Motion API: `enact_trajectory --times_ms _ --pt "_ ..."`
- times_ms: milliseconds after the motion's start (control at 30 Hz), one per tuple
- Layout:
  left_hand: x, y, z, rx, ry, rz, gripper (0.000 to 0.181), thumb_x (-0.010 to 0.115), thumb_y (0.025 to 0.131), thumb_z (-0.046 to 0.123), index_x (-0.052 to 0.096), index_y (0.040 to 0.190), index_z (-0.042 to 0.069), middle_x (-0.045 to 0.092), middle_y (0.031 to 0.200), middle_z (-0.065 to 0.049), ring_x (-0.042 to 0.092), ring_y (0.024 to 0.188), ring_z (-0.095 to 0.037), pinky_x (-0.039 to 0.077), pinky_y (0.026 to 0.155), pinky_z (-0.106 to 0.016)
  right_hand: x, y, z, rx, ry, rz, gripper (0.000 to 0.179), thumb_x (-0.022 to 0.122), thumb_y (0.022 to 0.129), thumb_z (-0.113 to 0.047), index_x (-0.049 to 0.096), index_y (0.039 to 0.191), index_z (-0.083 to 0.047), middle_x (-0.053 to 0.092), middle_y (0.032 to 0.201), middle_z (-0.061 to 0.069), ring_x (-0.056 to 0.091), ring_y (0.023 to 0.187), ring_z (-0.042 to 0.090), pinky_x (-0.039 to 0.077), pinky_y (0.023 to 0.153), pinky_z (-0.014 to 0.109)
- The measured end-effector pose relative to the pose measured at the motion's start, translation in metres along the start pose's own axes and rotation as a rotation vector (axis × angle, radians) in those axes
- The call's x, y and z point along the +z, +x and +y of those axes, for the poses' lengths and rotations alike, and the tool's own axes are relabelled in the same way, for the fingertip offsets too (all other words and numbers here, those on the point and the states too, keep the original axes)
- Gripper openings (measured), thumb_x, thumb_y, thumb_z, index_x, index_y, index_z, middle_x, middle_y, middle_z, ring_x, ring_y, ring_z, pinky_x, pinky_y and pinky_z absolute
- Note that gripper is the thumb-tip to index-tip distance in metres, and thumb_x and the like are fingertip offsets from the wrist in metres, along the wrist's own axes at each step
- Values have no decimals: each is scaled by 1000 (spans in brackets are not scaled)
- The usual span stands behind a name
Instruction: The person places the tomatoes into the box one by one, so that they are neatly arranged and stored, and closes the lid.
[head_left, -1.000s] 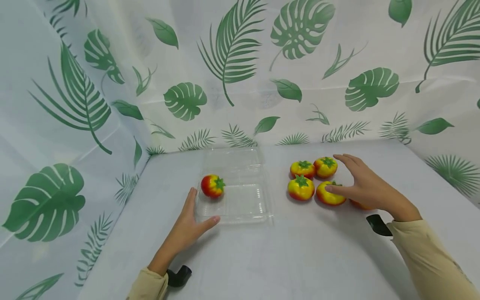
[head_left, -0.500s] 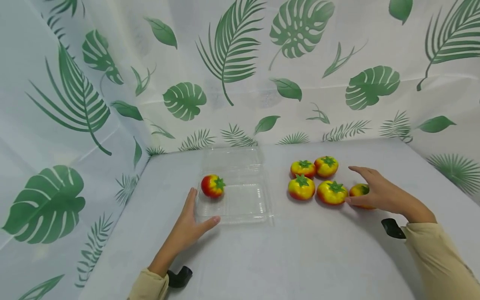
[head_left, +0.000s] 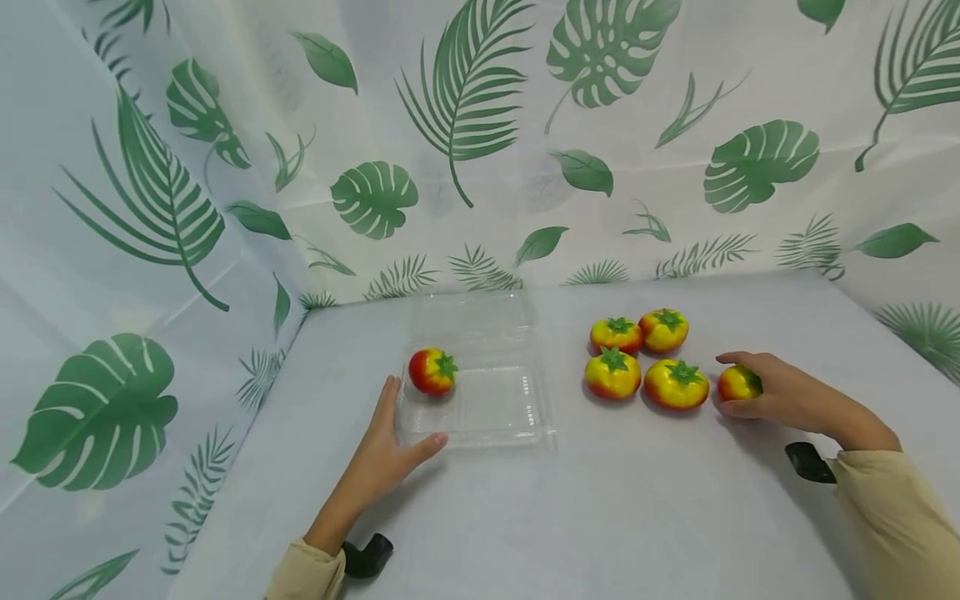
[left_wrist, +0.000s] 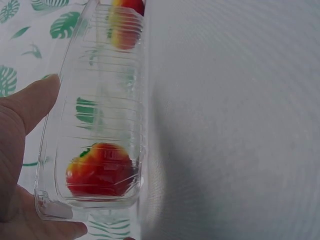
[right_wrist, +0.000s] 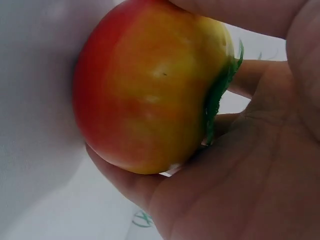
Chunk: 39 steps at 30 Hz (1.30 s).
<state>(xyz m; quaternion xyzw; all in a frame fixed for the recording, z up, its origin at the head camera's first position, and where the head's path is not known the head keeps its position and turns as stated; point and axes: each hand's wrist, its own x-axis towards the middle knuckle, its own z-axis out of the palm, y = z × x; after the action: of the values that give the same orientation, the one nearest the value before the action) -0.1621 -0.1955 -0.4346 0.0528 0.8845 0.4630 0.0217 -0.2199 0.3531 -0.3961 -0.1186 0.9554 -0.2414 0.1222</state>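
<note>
Now the right hand grips the rightmost fruit (it hovered before).

Shiny, round, red-and-yellow, green-topped fruits: six. Of these, one inside, five outside clear rectangular plastic container. Such containers: one. Tan cloth sleeves: two. Black wrist pieces: two.

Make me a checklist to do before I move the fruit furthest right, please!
1. Right grip around the held fruit: ok, thumb and fingers on opposite sides.
2. Gap from the neighbouring fruit: ok, they're apart.
3. Clear container open: ok.
4. Space inside: ok, another fruit sits at the left; the right part is bare.
5. Left grip steadying the container: cannot tell; it's at the left edge, but pressure doesn't show.
</note>
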Motion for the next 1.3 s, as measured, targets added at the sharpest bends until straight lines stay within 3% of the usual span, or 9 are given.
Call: enact_trajectory --times_ms 200,567,733,900,1200,1300 --pt "-1 1 -1 3 9 -4 118 81 94 48 5 171 1 1 178 -17 8 163 -37 12 128 -59 -4 -2 5 39 -14 5 74 77 99 -33 44 148 12 52 133 38 52 109 49 53 91 68" --pt "-5 2 -1 4 2 -8 117 81 94 47 5 172 3 1 179 -16 7 163 -36 12 128 -58 -22 -6 -3 72 38 128 77 61 109 -44 31 157 8 49 132 36 49 109 49 55 76 45" --pt "-6 2 -1 1 -10 -14 117 81 94 47 5 172 3 0 179 -16 6 163 -36 11 128 -58 -30 -3 -20 68 48 177 79 58 110 -45 26 160 7 46 134 38 48 111 55 56 76 49" --pt "-5 3 -3 15 -15 -14 117 81 94 46 6 171 2 0 178 -17 6 163 -37 11 128 -59 -34 2 -40 35 60 220 80 60 109 -45 26 161 6 49 134 36 50 111 53 54 75 46" --pt "-4 4 -3 -2 -9 -22 119 81 94 50 4 172 5 -2 179 -13 5 163 -34 11 128 -57 -32 15 -80 -34 92 219 78 64 108 -45 30 163 0 48 140 31 56 113 47 58 80 46" --pt "-4 5 -4 -2 -2 -23 118 81 94 50 4 172 5 -1 179 -13 6 163 -34 12 128 -57 -28 22 -93 -67 114 218 77 64 107 -44 32 163 -3 48 143 31 58 115 47 59 86 55"
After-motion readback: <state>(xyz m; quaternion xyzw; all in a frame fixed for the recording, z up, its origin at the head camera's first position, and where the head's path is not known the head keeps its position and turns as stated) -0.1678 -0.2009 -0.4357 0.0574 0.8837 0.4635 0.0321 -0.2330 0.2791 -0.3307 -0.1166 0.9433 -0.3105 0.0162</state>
